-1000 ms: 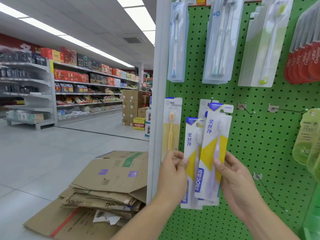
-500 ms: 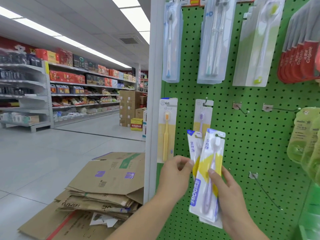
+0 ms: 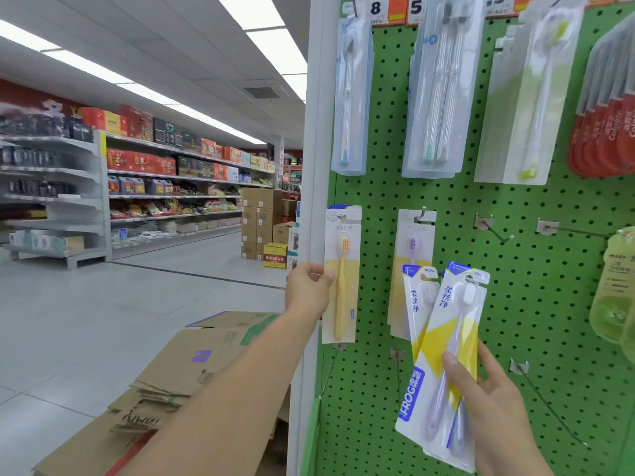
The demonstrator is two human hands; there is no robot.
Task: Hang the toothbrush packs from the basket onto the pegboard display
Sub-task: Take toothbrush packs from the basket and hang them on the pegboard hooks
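Note:
My right hand (image 3: pixel 494 407) grips a small stack of white, yellow and blue FROG toothbrush packs (image 3: pixel 446 338), tilted, in front of the green pegboard (image 3: pixel 532 304). My left hand (image 3: pixel 307 290) reaches to the board's left edge and pinches the side of a hanging yellow toothbrush pack (image 3: pixel 343 266). A purple toothbrush pack (image 3: pixel 414 242) hangs on the hook beside it, partly covered by the held packs. The basket is out of view.
Bare hooks (image 3: pixel 494 231) (image 3: pixel 570 230) stick out right of the purple pack, and more below (image 3: pixel 543 400). Clear toothbrush packs (image 3: pixel 436 97) hang above, red Colgate packs (image 3: pixel 604 132) and green bottles (image 3: pixel 615 286) at right. Flattened cardboard boxes (image 3: pixel 192 372) lie on the floor left of the white post (image 3: pixel 316 132).
My left hand let go of the FROG packs and moved up and left to the yellow pack. My right hand dropped lower, holding the packs alone.

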